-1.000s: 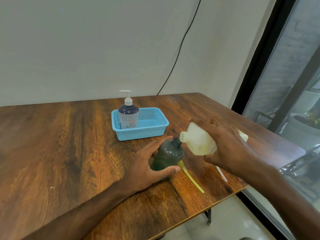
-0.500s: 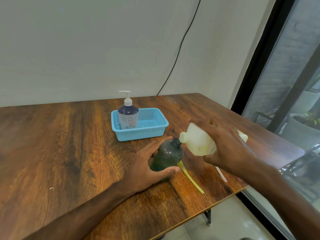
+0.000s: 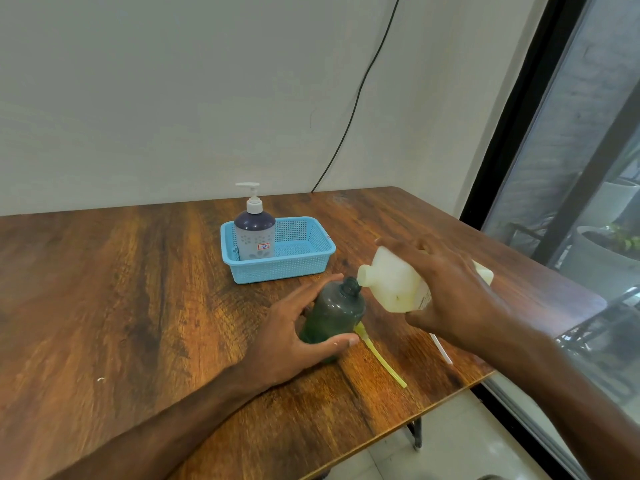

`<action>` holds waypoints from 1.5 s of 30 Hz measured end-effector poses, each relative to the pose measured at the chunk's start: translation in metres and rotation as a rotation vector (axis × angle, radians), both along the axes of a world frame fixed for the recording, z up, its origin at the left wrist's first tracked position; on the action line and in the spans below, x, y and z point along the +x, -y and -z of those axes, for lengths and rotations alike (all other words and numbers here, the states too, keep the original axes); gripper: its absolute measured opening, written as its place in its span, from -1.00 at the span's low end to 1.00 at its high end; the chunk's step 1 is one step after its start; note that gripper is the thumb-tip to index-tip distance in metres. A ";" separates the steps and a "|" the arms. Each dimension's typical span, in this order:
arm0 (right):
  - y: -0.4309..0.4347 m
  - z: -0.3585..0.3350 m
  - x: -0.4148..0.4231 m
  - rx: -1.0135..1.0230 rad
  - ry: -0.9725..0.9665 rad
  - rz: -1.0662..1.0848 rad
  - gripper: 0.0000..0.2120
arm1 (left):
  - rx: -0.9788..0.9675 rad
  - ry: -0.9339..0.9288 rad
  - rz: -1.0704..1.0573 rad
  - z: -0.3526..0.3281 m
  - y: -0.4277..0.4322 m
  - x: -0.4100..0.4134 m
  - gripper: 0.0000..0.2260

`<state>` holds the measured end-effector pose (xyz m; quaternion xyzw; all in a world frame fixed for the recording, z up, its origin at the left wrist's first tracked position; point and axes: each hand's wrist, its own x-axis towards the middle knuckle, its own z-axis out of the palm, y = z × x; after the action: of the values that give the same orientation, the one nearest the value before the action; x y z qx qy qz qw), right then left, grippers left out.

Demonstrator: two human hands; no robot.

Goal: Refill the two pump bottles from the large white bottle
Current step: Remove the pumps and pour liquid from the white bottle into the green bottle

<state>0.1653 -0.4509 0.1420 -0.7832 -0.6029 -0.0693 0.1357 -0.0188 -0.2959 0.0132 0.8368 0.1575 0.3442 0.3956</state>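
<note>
Right hand grips white bottle, tilted at two o'clock of dark bottle; I see left hand clasping that.

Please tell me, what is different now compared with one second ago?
Nothing visibly changed. The right hand still holds the large white bottle tilted, its mouth at the green bottle opening; the left hand still grips that bottle. The pump bottle stays in the basket.
</note>
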 end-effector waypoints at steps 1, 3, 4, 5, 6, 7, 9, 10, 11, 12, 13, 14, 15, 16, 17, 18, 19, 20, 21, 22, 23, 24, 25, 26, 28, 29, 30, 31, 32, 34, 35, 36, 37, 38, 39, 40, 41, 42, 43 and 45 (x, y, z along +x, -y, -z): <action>0.000 0.000 0.000 0.005 0.001 -0.002 -0.04 | 0.000 -0.002 -0.002 0.000 0.000 0.000 -0.20; 0.001 0.001 0.001 0.015 -0.004 -0.006 -0.05 | -0.002 -0.003 -0.002 0.000 0.000 0.000 -0.21; 0.000 0.001 0.001 0.016 -0.002 -0.008 -0.05 | -0.007 0.000 0.002 0.000 0.000 0.000 -0.21; 0.000 0.001 0.001 0.013 0.002 -0.007 -0.04 | -0.011 0.005 0.009 0.000 0.000 0.000 -0.21; 0.000 0.001 0.001 0.011 0.008 -0.006 -0.04 | -0.011 0.012 0.012 0.000 0.000 0.000 -0.21; -0.001 0.001 0.002 0.009 0.010 -0.004 -0.03 | -0.009 0.015 0.013 0.000 0.000 0.001 -0.21; -0.001 0.001 0.002 0.009 0.008 -0.005 -0.02 | -0.009 0.018 0.015 0.000 0.000 0.001 -0.21; -0.001 0.001 0.003 0.011 0.010 -0.006 -0.02 | -0.010 0.021 0.019 0.000 -0.001 0.001 -0.21; -0.001 0.001 0.003 0.012 0.011 -0.007 -0.02 | -0.012 0.021 0.021 0.000 -0.001 0.001 -0.22; -0.001 0.002 0.003 0.011 0.013 -0.006 -0.03 | -0.011 0.019 0.019 0.000 -0.001 0.000 -0.22; -0.001 0.002 0.003 0.011 0.014 -0.006 -0.03 | -0.007 0.015 0.015 0.000 0.000 0.000 -0.22; -0.001 0.002 0.003 0.012 0.019 -0.006 -0.03 | -0.001 0.014 0.011 0.000 0.000 0.000 -0.22; -0.001 0.002 0.003 0.011 0.021 -0.006 -0.03 | 0.001 0.015 0.010 -0.001 0.000 0.000 -0.22; -0.001 0.002 0.003 0.011 0.020 -0.006 -0.03 | 0.002 0.018 0.010 -0.001 0.000 0.000 -0.22; -0.001 0.002 0.003 0.011 0.016 -0.007 -0.04 | 0.003 0.021 0.011 -0.001 0.001 0.000 -0.22; -0.001 0.002 0.003 0.010 0.016 -0.010 -0.04 | 0.005 0.024 0.010 -0.002 0.001 0.000 -0.22; -0.001 0.001 0.003 0.009 0.016 -0.013 -0.04 | 0.007 0.026 0.011 -0.002 0.001 0.000 -0.22; -0.001 0.001 0.003 0.010 0.018 -0.017 -0.05 | 0.008 0.026 0.010 -0.002 0.001 0.000 -0.22; -0.001 0.001 0.003 0.009 0.018 -0.015 -0.04 | 0.006 0.026 0.010 -0.002 0.001 0.000 -0.22; -0.001 0.001 0.003 0.006 0.019 -0.010 -0.04 | 0.006 0.024 0.009 -0.003 0.001 0.000 -0.22; -0.001 0.001 0.003 0.003 0.020 -0.005 -0.03 | 0.006 0.022 0.010 -0.003 0.001 0.000 -0.22; -0.001 0.001 0.003 0.002 0.018 -0.005 -0.03 | 0.006 0.021 0.012 -0.003 0.001 0.000 -0.22; -0.001 0.000 0.003 0.003 0.014 -0.008 -0.03 | 0.005 0.020 0.014 -0.004 0.002 -0.001 -0.22; -0.001 0.000 0.003 0.005 0.007 -0.011 -0.03 | 0.004 0.021 0.015 -0.004 0.002 -0.001 -0.23; -0.002 0.000 0.003 0.006 0.012 -0.010 -0.03 | 0.010 0.023 0.013 -0.005 0.002 -0.001 -0.23; -0.002 0.000 0.003 0.006 0.017 -0.008 -0.02 | 0.011 0.023 0.013 -0.005 0.002 -0.001 -0.23; -0.002 0.001 0.003 0.009 0.021 -0.008 -0.02 | 0.006 0.021 0.014 -0.005 0.003 -0.001 -0.23; -0.002 0.001 0.003 0.012 0.025 -0.008 -0.02 | -0.003 0.019 0.015 -0.005 0.003 -0.001 -0.23; -0.002 0.002 0.003 0.013 0.028 -0.006 -0.02 | -0.008 0.016 0.016 -0.006 0.003 -0.001 -0.22; -0.001 0.002 0.003 0.008 0.032 -0.001 -0.02 | -0.008 0.014 0.018 -0.006 0.004 -0.001 -0.22; -0.002 0.002 0.003 0.009 0.035 -0.001 -0.02 | -0.008 0.016 0.020 -0.006 0.004 -0.001 -0.22; -0.001 0.002 0.003 0.010 0.037 -0.001 -0.02 | -0.008 0.018 0.022 -0.006 0.004 -0.001 -0.22; -0.001 0.002 0.003 0.008 0.040 -0.001 -0.02 | -0.007 0.019 0.023 -0.006 0.004 -0.001 -0.22; -0.001 0.002 0.003 0.005 0.041 -0.002 -0.02 | -0.004 0.020 0.020 -0.006 0.004 -0.001 -0.22; -0.001 0.002 0.004 0.004 0.041 -0.005 -0.02 | 0.001 0.020 0.017 -0.005 0.003 -0.002 -0.22; -0.001 0.002 0.004 0.007 0.038 -0.008 -0.02 | 0.004 0.020 0.016 -0.005 0.003 -0.002 -0.22; -0.001 0.002 0.004 0.010 0.036 -0.011 -0.02 | 0.005 0.020 0.016 -0.005 0.003 -0.001 -0.22; -0.001 0.002 0.004 0.010 0.035 -0.012 -0.01 | 0.002 0.020 0.018 -0.005 0.003 -0.001 -0.22; -0.001 0.002 0.004 0.008 0.035 -0.011 -0.01 | -0.002 0.021 0.020 -0.005 0.003 -0.001 -0.22; -0.001 0.001 0.004 0.004 0.035 -0.010 -0.02 | -0.003 0.021 0.020 -0.005 0.003 -0.001 -0.22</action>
<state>0.1691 -0.4496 0.1407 -0.7785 -0.6090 -0.0836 0.1270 -0.0194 -0.2984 0.0179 0.8341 0.1456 0.3487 0.4018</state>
